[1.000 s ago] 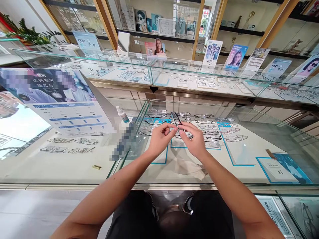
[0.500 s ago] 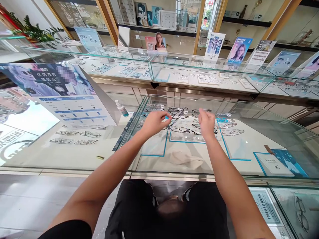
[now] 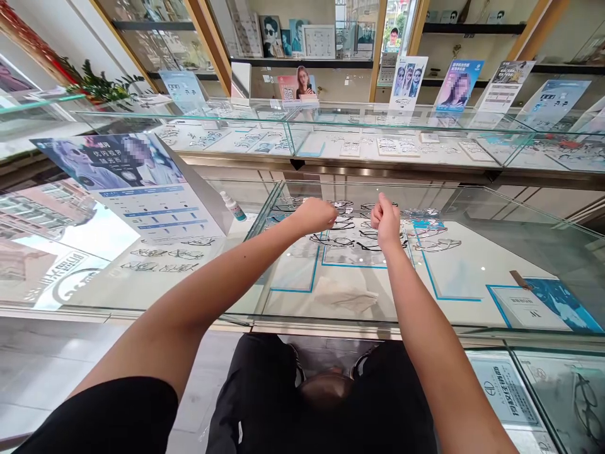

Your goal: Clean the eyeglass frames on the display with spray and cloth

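Observation:
My left hand (image 3: 316,215) is closed, back toward me, above the glass display case (image 3: 278,318). Its fingertips are hidden, so whatever it grips does not show clearly. To its right, my right hand (image 3: 387,221) has curled fingers and its thumb pointing up; anything inside it is hidden too. The hands are apart. Around and below them are several pairs of glasses, among them a dark-rimmed pair (image 3: 334,241) near my left hand and a black pair (image 3: 369,246) beside my right. A crumpled beige cloth (image 3: 347,295) lies nearer to me.
A folded advertising board (image 3: 155,202) stands at the left, a small spray bottle (image 3: 233,207) beside it. Blue-edged sheets and a printed card (image 3: 529,309) lie to the right. Another glass counter (image 3: 406,129) with eyewear and upright signs runs across the back.
My left hand has moved right and its fingers have turned out of sight; dark thin parts beside it earlier no longer show clearly. My right hand has shifted slightly. The view has moved a little.

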`<state>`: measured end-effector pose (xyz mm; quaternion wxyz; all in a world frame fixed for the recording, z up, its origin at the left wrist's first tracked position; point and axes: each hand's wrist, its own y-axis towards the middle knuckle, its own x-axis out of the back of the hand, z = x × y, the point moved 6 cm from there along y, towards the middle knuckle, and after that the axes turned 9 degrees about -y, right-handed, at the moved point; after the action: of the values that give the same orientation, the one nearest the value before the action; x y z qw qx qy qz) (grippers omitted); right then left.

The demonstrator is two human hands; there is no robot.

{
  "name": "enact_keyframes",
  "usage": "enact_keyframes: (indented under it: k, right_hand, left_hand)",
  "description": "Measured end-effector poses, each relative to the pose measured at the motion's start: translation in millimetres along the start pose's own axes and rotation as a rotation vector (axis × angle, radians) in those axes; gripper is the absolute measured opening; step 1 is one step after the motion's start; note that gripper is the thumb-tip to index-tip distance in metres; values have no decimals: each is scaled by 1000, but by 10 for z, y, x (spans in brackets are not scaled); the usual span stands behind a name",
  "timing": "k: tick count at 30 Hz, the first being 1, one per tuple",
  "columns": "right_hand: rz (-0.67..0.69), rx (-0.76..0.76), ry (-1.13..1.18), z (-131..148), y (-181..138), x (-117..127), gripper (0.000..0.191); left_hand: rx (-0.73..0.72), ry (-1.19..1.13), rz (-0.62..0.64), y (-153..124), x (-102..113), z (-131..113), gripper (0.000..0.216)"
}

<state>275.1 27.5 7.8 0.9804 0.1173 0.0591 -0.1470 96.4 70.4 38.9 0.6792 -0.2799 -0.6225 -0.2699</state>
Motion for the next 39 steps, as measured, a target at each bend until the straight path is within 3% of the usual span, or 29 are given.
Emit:
enact_keyframes:
  k: [13,20,27,39]
  right_hand:
    - [146,-6,48,83,-45,-143,76]
    - [193,2,30,92,-72,-161,75]
    - [246,-7,39,97,-76,-178,76]
    - [413,-35,22,26,-95,-255,86]
  left_hand:
    - [-6,43,35,43,-188,-39,25]
    - [13,45,28,56,-126,13,29]
    - [96,37,33,223,-10,147,29]
    - [141,-22,108,448,-161,257,30]
